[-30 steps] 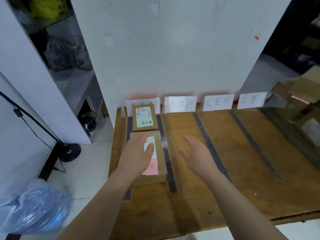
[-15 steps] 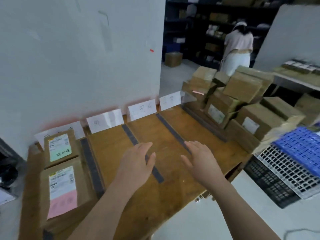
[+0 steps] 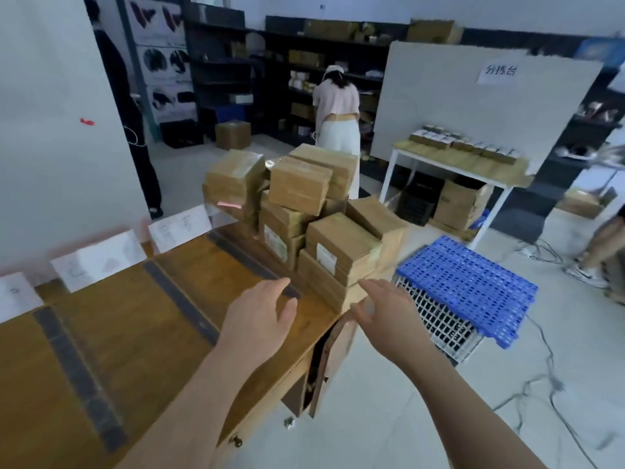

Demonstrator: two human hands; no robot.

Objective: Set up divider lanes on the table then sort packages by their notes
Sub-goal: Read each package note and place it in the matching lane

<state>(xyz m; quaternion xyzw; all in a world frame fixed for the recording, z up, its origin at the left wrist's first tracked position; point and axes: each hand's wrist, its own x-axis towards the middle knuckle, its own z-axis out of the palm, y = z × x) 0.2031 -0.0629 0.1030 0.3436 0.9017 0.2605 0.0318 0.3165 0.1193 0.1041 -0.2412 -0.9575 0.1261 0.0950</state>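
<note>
On my left, white paper lane labels [image 3: 98,258] stand along the back edge of the brown wooden table [image 3: 142,333], and dark grey tape strips [image 3: 179,301] mark off its lanes. My left hand [image 3: 260,319] hovers over the table's right end with its fingers relaxed and empty. My right hand [image 3: 385,316], also loose and empty, is just beside the stack of brown cardboard packages [image 3: 341,245] at the table's right end. A blue perforated plastic pallet [image 3: 466,282] lies further right.

On my left stands a pale grey partition wall [image 3: 50,137]. The pale tiled floor [image 3: 365,428] has loose dark cables [image 3: 554,384] trailing across it. Dark metal shelving [image 3: 223,72] lines the back of the room, where a person in a pale top [image 3: 336,106] stands. A white partition board [image 3: 473,113] with a paper sign [image 3: 497,71] rises behind a white-framed side table [image 3: 456,164]. The light is dim and even.
</note>
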